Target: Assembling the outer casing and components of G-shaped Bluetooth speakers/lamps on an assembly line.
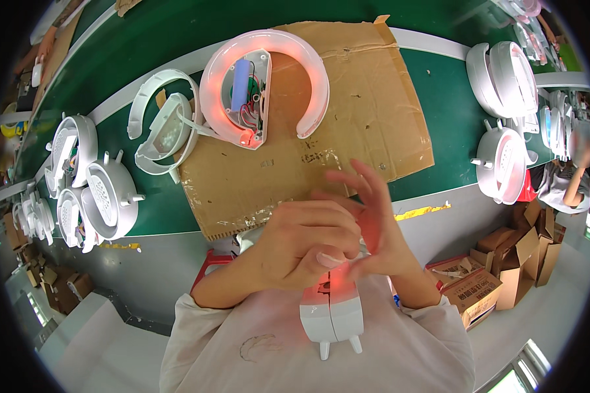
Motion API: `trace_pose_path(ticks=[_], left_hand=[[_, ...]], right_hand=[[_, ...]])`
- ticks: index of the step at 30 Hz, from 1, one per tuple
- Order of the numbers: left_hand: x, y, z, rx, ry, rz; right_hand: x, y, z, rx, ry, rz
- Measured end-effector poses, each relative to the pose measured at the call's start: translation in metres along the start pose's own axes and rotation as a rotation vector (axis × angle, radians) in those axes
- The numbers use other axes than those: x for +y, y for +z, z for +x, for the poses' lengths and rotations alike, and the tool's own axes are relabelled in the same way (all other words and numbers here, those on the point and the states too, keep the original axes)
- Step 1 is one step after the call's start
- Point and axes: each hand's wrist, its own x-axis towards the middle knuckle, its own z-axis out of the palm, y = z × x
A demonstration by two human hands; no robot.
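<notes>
White lamp body (332, 311), glowing red near its top, sits close to my chest between my two hands, its two short pegs pointing down toward my shirt. My left hand (301, 245) is curled over the upper part of it, fingers folded around the housing, so I judge it to be gripping the piece. My right hand (373, 226) stands against the other side with the fingers spread and loose, the palm lit red from the glow; it touches the body near the heel of the hand but does not close on it.

On the cardboard sheet (347, 137) ahead of me lies a ring-shaped lamp (262, 88), also lit pinkish-red, with its back cover off so that the blue battery cell (241, 85) and the wiring show. Just left of it lies an unlit white ring with a cover piece (164, 124) resting across it. Further left a cluster of white housings (88, 187) stands on the green bench (439, 85), and more white housings (505, 124) stand at the right.

As I read it, the unit in my hands is closed up and lights, so it seems near done; the open ring on the cardboard still needs its cover, and the unlit parts look untouched.
</notes>
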Motion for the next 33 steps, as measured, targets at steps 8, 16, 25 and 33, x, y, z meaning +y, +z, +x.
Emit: trace_pose_path(ticks=[8,16,25,33], left_hand=[[0.000,0.023,-0.008,0.055,0.011,0.056],[0.010,0.017,0.015,0.136,0.120,0.139],[0.021,-0.028,0.058,0.329,0.017,0.034],[0.005,-0.021,0.067,0.515,0.087,0.365]], right_hand=[[-0.033,0.021,0.049,-0.441,-0.524,-0.457],[-0.044,0.027,0.040,-0.289,-0.466,-0.589],[-0.071,-0.013,0.032,-0.158,-0.515,-0.257],[-0.081,0.012,-0.005,0.146,-0.375,-0.956]])
